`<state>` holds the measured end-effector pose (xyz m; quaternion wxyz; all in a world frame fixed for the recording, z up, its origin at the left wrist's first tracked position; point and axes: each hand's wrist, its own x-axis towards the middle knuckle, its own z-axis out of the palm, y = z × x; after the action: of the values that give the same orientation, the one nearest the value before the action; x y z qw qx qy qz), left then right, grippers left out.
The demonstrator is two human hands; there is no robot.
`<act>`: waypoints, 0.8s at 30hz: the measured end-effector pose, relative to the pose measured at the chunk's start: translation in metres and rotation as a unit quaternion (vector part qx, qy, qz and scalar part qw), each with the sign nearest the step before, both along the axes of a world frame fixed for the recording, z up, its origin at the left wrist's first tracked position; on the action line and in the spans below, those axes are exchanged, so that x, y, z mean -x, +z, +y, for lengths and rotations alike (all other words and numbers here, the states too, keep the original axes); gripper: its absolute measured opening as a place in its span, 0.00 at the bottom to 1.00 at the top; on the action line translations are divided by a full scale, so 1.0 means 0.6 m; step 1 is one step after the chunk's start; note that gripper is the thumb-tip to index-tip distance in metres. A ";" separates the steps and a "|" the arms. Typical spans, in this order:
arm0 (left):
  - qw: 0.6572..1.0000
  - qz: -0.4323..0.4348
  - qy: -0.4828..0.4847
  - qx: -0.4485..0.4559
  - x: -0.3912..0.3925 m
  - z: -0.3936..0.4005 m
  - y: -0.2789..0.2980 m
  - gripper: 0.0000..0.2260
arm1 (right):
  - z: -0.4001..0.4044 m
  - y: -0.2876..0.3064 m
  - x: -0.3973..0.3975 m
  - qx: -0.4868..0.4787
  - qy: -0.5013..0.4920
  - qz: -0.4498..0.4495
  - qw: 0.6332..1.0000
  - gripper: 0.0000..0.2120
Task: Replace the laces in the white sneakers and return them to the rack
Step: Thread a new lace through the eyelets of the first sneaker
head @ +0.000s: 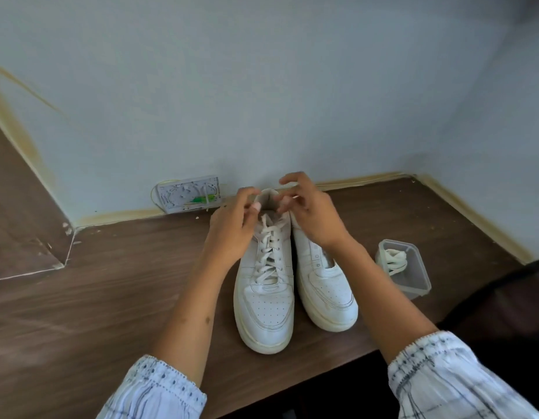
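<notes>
Soft even daylight, blurred moving fingers [287, 179], wide-angle edge warping.

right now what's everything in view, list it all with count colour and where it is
laced sneaker: 1, white, on the table, left of the pair, toe toward the camera
unlaced sneaker: 1, white, touching the laced one on its right, eyelets bare
plastic container: 1, clear, on the table right of the sneakers
spare lace: 1 bundle, white, inside the container
wall box: 1, white with a green part inside, cover off, low on the wall behind the sneakers
table: 1, dark brown wood grain, against the wall
wall: pale blue-grey, yellowish stain along its base
sleeves: 2, pale patterned, bottom of view
left hand: fingers curled at the laced sneaker's collar
right hand: fingers curled above the same collar
</notes>
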<state>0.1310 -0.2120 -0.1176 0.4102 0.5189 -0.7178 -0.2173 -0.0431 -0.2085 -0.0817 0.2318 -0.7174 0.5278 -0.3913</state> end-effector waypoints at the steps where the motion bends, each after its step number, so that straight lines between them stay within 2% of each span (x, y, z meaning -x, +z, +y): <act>1: 0.999 0.043 0.019 -0.009 0.003 0.018 -0.001 0.13 | 0.018 0.004 0.006 0.031 -0.039 -0.024 0.998 0.12; 4: 0.990 0.113 0.060 -0.054 0.023 0.089 -0.017 0.23 | 0.087 -0.009 0.023 0.072 -0.139 -0.063 0.986 0.09; 6: 0.990 0.059 0.070 -0.106 0.044 0.137 -0.033 0.37 | 0.131 -0.040 0.032 0.060 -0.202 -0.030 0.977 0.09; 9: 0.984 -0.036 0.091 -0.152 0.066 0.176 -0.057 0.50 | 0.177 -0.091 0.041 -0.012 -0.247 0.037 0.968 0.20; 12: 0.978 -0.029 0.109 -0.177 0.065 0.175 -0.059 0.51 | 0.189 -0.108 0.040 -0.130 -0.231 0.065 0.962 0.39; 14: 0.976 -0.028 0.110 -0.187 0.059 0.171 -0.057 0.50 | 0.189 -0.109 0.037 -0.158 -0.224 0.054 0.960 0.45; 24: 0.968 -0.014 0.152 -0.200 -0.014 0.146 -0.056 0.47 | 0.194 -0.123 0.011 -0.152 -0.245 0.024 0.957 0.46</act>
<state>0.1392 -0.1241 -0.1513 0.3161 0.6961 -0.5784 -0.2846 -0.0498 -0.0919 -0.1557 0.2221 -0.5317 0.7459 -0.3341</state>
